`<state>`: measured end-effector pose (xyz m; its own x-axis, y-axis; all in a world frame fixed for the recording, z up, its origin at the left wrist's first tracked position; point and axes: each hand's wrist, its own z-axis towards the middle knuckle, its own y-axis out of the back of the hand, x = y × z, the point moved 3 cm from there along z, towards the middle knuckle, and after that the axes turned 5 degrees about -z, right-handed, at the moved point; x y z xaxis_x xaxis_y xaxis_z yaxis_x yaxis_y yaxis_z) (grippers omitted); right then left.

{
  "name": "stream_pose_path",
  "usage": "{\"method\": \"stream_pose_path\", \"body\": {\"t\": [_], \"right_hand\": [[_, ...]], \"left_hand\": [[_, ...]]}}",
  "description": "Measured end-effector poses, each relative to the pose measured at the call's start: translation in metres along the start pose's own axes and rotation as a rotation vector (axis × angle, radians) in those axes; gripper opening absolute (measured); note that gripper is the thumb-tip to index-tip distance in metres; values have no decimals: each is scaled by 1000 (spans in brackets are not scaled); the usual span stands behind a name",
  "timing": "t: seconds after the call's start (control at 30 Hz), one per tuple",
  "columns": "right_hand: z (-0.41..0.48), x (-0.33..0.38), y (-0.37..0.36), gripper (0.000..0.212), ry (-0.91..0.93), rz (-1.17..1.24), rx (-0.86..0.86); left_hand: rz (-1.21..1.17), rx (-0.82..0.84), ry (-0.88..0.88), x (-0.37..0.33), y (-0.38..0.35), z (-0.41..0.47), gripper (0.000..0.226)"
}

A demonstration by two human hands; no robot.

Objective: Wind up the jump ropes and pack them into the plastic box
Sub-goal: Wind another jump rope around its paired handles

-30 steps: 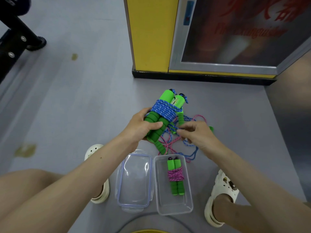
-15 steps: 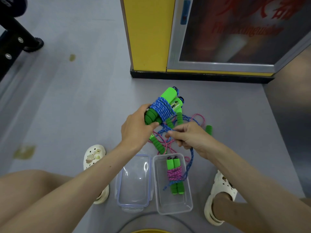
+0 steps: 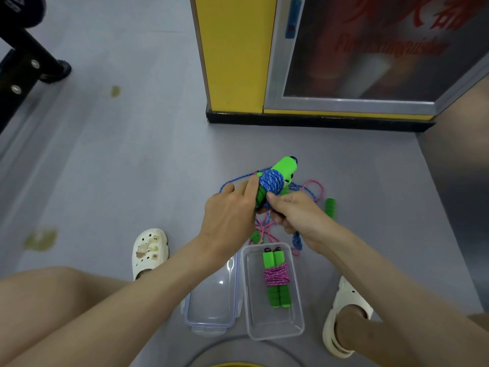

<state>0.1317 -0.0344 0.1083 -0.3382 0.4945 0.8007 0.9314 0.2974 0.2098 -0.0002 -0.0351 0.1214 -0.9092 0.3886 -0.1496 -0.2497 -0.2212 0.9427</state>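
Left hand [image 3: 230, 215] grips the blue jump rope [image 3: 272, 181] by its handles; right hand [image 3: 296, 215] pinches its loose cord, just beyond the plastic box [image 3: 297, 328]. Step: winding (probably last turns). Next: tuck the end, lay it beside the pink-wound rope [image 3: 276, 276] inside.

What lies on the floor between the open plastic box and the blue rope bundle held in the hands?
Between the box and the bundle, the head view shows loose pink and blue rope tangled, with a green handle among it.
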Motion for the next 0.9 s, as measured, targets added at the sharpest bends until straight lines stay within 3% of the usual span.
{"method": "stream_pose_path", "body": {"t": [0.17, 0.33, 0.47, 0.6, 0.67, 0.77, 0.9], "right_hand": [[-3, 2, 1, 55, -73, 79, -92], [-1, -2, 11, 49, -91, 121, -283], [0, -5, 21, 41, -131, 143, -329], [0, -4, 24, 39, -129, 183, -248], [-1, -2, 20, 39, -94, 215, -173], [-3, 0, 16, 40, -69, 211, -110], [0, -3, 13, 44, -33, 170, -79]], "left_hand": [[28, -121, -125, -8, -8, -6, 56], [-181, 43, -135, -11, -15, -6, 70], [-688, 330, 133, -11, -13, 2, 65], [-1253, 360, 669, 5, -10, 10, 49], [-1429, 522, 855, 8, -10, 7, 48], [-1618, 751, 867, 1, -6, 1, 44], [-1576, 605, 885, 12, -4, 6, 40]]}}
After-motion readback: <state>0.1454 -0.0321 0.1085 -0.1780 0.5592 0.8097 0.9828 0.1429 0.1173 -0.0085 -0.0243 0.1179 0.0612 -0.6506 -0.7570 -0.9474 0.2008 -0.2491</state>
